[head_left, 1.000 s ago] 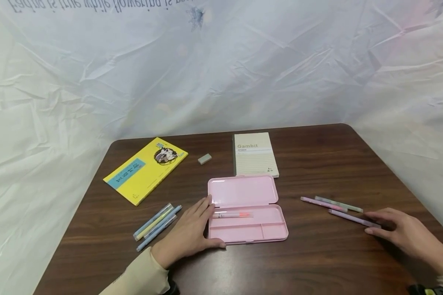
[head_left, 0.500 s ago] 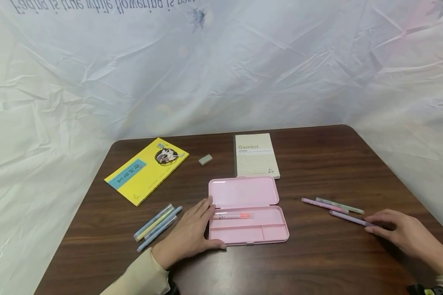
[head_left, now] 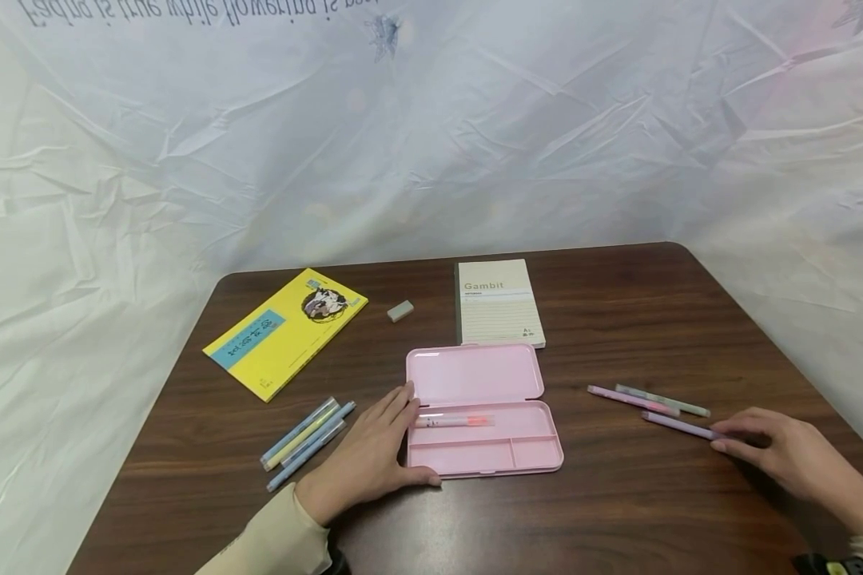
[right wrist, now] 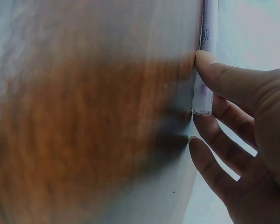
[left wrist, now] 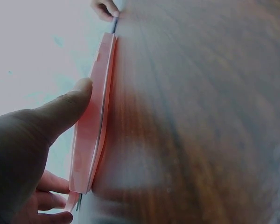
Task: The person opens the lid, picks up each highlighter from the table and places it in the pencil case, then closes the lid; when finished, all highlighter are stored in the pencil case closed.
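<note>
An open pink pencil case (head_left: pixel 467 457) lies at the table's middle, its lid folded back. Inside, an orange-tipped highlighter (head_left: pixel 453 420) rests in the long rear compartment. My left hand (head_left: pixel 367 455) lies against the case's left end, fingers straight along the side and thumb (left wrist: pixel 70 107) at the front edge. On the right, my right hand (head_left: pixel 784 451) pinches the near end of a purple highlighter (head_left: pixel 679 425) between thumb and fingers; the clear end cap (right wrist: pixel 203 105) shows past the thumb. A pink highlighter (head_left: pixel 633 399) and a green one (head_left: pixel 662 399) lie just beyond it.
Several blue and yellow highlighters (head_left: pixel 305 443) lie left of my left hand. Behind them is a yellow booklet (head_left: pixel 280 335), with a grey eraser (head_left: pixel 400 311) to its right. A cream notebook (head_left: pixel 499 307) touches the view of the lid's back edge.
My right thumb and fingers have come together on the end of the purple highlighter, which has shifted slightly. My left hand has stayed against the pencil case.
</note>
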A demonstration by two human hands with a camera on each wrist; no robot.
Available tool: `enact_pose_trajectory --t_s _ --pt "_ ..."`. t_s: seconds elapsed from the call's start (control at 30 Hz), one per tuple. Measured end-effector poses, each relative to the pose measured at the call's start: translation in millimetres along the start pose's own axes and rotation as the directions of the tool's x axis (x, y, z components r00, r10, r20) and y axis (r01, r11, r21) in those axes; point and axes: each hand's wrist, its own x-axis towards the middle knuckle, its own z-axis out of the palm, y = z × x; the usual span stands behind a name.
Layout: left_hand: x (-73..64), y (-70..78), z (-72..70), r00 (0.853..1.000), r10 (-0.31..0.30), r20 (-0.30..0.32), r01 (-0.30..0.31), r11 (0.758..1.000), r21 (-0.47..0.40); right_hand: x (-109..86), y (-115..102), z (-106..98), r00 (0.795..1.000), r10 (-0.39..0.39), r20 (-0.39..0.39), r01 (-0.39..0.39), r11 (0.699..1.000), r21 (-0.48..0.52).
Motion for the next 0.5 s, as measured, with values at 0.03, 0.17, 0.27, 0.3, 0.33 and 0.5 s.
enact_pose_trajectory --t_s 0.03,0.17,0.27,0.3,0.33,0.5 --pt "0.1 0.2 -0.2 1.000 0.002 -0.001 -0.002 1.000 -0.002 0.0 -0.3 0.0 1.000 0.009 0.010 -0.009 1.000 0.001" --pt "0.4 0.0 0.1 1.000 -0.003 0.004 0.003 1.000 -0.003 0.4 -1.8 0.3 1.000 0.026 0.017 -0.026 1.000 -0.003" --pt "0.1 -0.2 0.1 1.000 -0.007 0.008 0.007 1.000 -0.005 0.5 -2.3 0.3 0.999 0.032 0.017 -0.032 0.999 0.000" --pt "0.0 -0.2 -0.1 1.000 -0.007 0.008 0.007 1.000 -0.006 0.4 -2.4 0.3 0.999 0.032 0.017 -0.032 0.999 0.001" --pt "-0.1 -0.4 0.0 1.000 -0.007 0.008 0.007 1.000 -0.006 0.3 -2.5 0.3 0.999 0.032 0.017 -0.032 0.999 0.000" --pt "-0.2 -0.2 -0.3 1.000 -0.009 0.011 0.009 1.000 -0.005 -1.0 -2.3 0.9 1.000 0.016 -0.001 -0.016 1.000 -0.002"
